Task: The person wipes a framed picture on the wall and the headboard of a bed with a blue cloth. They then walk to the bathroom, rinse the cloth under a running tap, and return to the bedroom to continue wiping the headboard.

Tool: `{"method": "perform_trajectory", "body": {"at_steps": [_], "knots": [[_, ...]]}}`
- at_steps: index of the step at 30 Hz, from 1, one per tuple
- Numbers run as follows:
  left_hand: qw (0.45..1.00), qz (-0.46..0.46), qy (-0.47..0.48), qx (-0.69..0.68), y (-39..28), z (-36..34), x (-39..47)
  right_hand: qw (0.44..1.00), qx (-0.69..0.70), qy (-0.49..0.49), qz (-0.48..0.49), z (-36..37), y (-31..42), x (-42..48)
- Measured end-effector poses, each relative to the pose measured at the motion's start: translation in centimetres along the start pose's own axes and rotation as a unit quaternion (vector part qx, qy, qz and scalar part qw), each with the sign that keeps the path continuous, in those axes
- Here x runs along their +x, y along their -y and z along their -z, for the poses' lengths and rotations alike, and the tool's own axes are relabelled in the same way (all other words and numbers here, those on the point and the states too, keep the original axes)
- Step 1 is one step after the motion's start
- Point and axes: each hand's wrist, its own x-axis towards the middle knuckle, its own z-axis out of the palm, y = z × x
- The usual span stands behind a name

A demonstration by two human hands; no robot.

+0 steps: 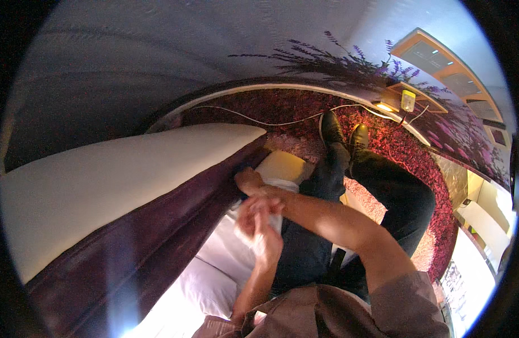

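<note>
My left hand [261, 230] is raised before me, blurred by motion, its fingers up against or just below my right wrist; whether they touch is unclear. My right hand [248, 181] reaches across to the left, bent at the wrist, beside dark purple upholstery [174, 211]. Something dark blue shows by its fingers, too dim to name, and I cannot tell whether it is held. Beneath the hands lies white fabric [225, 251], with a white pillow [208, 285] nearer me. A pale yellowish block-like thing [280, 165] sits just beyond the right hand.
A broad white surface [115, 169] tops the upholstery. My legs in dark trousers [394, 194] and dark shoes [332, 129] rest over a red shaggy rug [443, 203]. A white cable [259, 123] runs along the wall to a lit lamp [408, 100]. Wooden-framed panels [428, 55] hang at right.
</note>
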Motion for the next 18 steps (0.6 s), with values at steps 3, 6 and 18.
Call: {"method": "perform_trajectory", "body": {"at_steps": [3, 6, 18], "knots": [[0.988, -0.152, 0.001, 0.002, -1.7, 1.9, -1.1, 0.999, 0.002, -0.006, 0.040, 2.4, 3.3, -3.4], [0.985, -0.168, -0.010, -0.023, -1.4, 0.2, -1.0, 0.910, 0.405, -0.053, -0.074, 2.6, 0.9, -4.3], [0.892, 0.311, 0.311, -0.105, 2.7, -9.5, -0.4, 0.869, 0.472, 0.084, -0.124, 3.4, -21.6, 4.5]]}}
